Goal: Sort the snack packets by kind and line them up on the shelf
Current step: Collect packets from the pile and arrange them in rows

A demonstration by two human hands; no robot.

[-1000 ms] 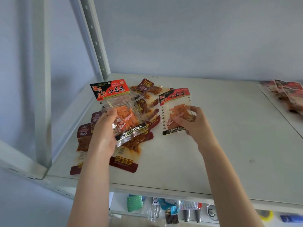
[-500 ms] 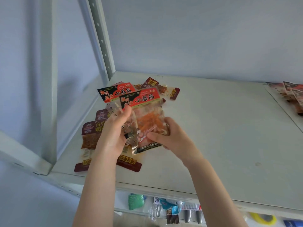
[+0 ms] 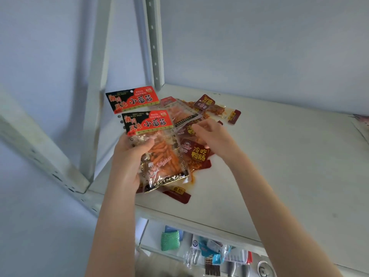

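A white metal shelf (image 3: pixel 279 156) stands against a pale blue-grey wall (image 3: pixel 259 47), with a perforated upright post (image 3: pixel 153 47) rising at its back left corner. The snack packets are heaped at the left end of the shelf board.

The left hand (image 3: pixel 127 162) holds two packets of one kind above that heap, one fanned behind the other. The front packet (image 3: pixel 159 156) is clear, crinkly film with punched holes down both sides, a glossy red-and-black card-like header and thin orange strips inside. Only the matching header of the rear packet (image 3: pixel 131 100) shows. The grip here is tight, with the thumb across the front film and the fingers behind.

A third packet (image 3: pixel 179 111) of the same orange strips lies flat in the heap. Around it are dark maroon packets (image 3: pixel 197 154), flat and glossy with gold lettering. At least three can be counted, though they overlap too much for a sure number.

The right hand (image 3: pixel 211 136) is over the heap with its fingers curled at the edge of some clear film. I cannot tell whether that grip has caught anything.

At the far right edge lie more packets (image 3: pixel 361 118), too blurred to count. On the lower shelf sits a green knitted-looking pad (image 3: pixel 170 240) among small blue packs.
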